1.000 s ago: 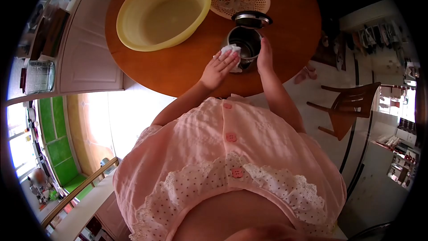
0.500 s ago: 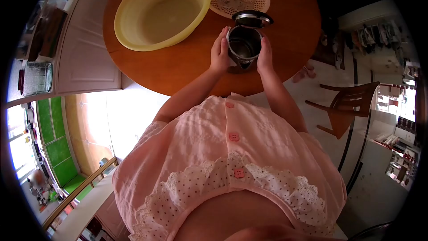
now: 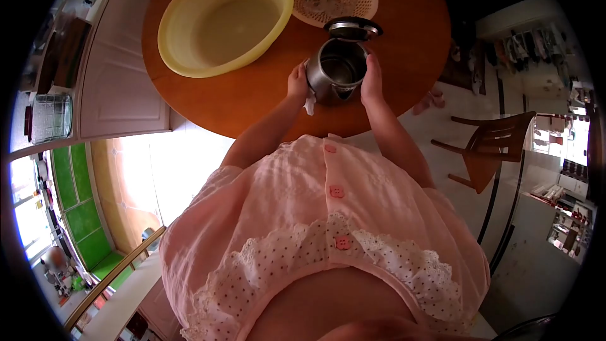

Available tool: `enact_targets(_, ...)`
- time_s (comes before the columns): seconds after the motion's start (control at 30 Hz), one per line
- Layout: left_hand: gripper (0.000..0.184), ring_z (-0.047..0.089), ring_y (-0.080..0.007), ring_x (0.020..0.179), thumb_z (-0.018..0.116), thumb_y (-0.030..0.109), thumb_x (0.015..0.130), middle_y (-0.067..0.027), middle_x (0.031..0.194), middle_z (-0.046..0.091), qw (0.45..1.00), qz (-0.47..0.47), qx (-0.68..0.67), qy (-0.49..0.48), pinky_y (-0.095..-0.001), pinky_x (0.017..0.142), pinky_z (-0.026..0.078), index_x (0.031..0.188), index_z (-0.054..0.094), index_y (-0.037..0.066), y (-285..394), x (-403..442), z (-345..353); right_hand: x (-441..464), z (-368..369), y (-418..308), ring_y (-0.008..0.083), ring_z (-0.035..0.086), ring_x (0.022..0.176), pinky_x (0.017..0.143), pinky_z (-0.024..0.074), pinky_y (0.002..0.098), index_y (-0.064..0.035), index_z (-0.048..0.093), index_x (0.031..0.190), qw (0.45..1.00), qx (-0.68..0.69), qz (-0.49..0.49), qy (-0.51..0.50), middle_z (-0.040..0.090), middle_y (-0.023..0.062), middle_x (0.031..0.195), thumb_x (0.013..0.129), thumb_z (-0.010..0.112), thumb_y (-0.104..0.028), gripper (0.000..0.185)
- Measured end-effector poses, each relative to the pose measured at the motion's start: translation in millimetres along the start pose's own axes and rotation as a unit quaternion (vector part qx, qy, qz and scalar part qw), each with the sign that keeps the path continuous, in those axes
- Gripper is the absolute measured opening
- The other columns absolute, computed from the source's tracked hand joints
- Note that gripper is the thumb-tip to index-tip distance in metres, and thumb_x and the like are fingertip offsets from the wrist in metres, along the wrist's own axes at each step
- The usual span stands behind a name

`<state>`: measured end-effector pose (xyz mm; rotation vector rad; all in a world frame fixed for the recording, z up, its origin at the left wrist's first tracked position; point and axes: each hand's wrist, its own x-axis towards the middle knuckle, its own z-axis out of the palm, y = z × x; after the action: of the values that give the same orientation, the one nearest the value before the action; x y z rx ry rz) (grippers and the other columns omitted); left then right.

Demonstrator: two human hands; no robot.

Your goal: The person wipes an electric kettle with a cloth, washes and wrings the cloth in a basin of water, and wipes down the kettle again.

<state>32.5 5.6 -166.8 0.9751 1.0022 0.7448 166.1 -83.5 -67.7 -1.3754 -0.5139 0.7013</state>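
Note:
A metal electric kettle [image 3: 325,86] is tilted over the table, its dark inside facing me and its spout pointing towards me. The black-rimmed lid [image 3: 352,28] stands open on the far side. My left hand [image 3: 298,82] presses a crumpled white cloth or tissue [image 3: 309,102] against the kettle's left side, fingers closed round it. On the other side, my right hand [image 3: 372,79] grips the kettle near its rim, with the fingertips partly hidden behind it. The kettle's handle cannot be made out.
On the round wooden table [image 3: 208,110] stand a large yellow basin [image 3: 180,57] at the left and a pale pink perforated basket [image 3: 369,0] behind the kettle. A wooden chair [image 3: 492,151] is on the right, and white cabinets [image 3: 120,82] are on the left.
The kettle has tipped, showing more of its metal left side. My left hand has slid left and down along it, and the white cloth now hangs in plainer view.

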Motion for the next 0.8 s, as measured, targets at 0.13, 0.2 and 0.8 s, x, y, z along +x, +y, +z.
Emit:
enact_targets(0.13,0.033,0.051,-0.0159,0.088,0.036,0.023,0.093,-0.0062,0.103,0.056,0.996,0.065,0.062,0.019,-0.0284,0.079,0.04,0.115,0.051,0.003,26,-4,-1,3,-6,5,0.0204,0.034,0.118,0.099,0.0234,0.0295,-0.0033,0.037,0.125,1.0,0.002,0.026,-0.012,0.038,0.0104,0.128,0.092,0.03,-0.038,0.049)
enact_targets(0.2,0.033,0.051,-0.0159,0.09,0.036,0.022,0.093,-0.0066,0.103,0.056,0.991,0.125,0.044,-0.03,-0.0281,0.08,0.04,0.115,0.05,0.003,67,-19,6,7,-13,5,0.02,0.032,0.12,0.1,0.0214,0.0301,-0.0037,0.035,0.127,0.999,0.03,0.012,-0.025,0.036,0.0099,0.13,0.092,0.028,-0.039,0.05)
enact_targets(0.8,0.032,0.052,-0.0239,0.087,0.062,0.009,0.075,-0.0105,0.096,0.049,0.873,0.366,0.288,-0.144,-0.0297,0.073,0.044,0.107,0.059,0.013,129,-55,-1,-11,-29,-38,0.0231,0.028,0.125,0.101,0.0232,0.0332,-0.0047,0.044,0.121,0.948,-0.111,-0.212,-0.208,0.034,0.0095,0.134,0.089,0.047,-0.025,0.038)
